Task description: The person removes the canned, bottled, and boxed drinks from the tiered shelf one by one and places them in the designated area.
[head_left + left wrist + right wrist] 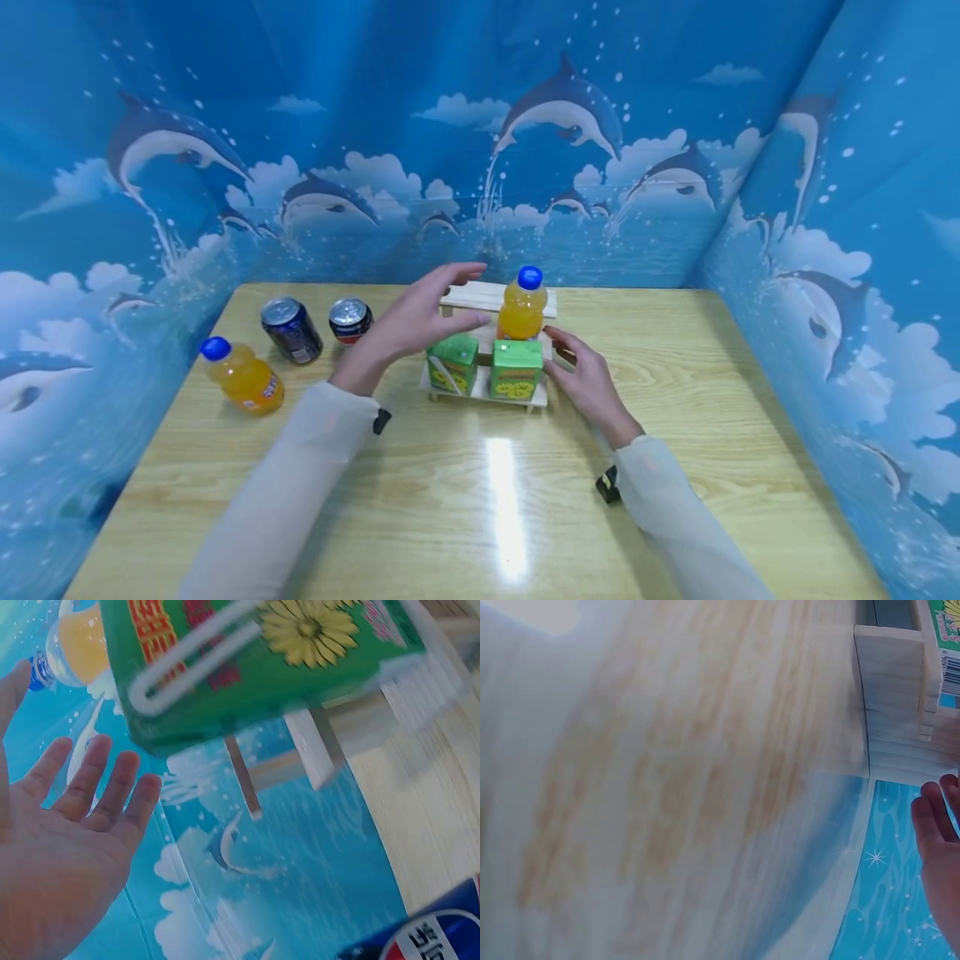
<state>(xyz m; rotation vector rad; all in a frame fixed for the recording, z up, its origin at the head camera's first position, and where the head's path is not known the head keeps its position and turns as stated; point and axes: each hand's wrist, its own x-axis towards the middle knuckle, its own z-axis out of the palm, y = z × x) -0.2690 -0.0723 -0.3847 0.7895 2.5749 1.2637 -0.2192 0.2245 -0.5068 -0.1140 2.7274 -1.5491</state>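
A small stepped wooden rack [483, 295] carries two green drink cartons, the left one [453, 364] with a white straw on its side and the right one [516, 370] beside it on the low front step. Behind them an orange drink bottle [522, 308] with a blue cap stands upright on the rack. My left hand [416, 317] hovers over the rack's left end, thumb and fingers spread, its palm empty in the left wrist view. At the rack's right end is my right hand [592, 385], its fingertips [930, 791] close by the wooden side and nothing in its grasp.
Left on the table [645, 500] stand a second orange bottle [251, 383], a dark blue can [292, 331] and a can with a dark and red label [349, 321]. A blue dolphin-print curtain [420, 100] encloses the back and sides.
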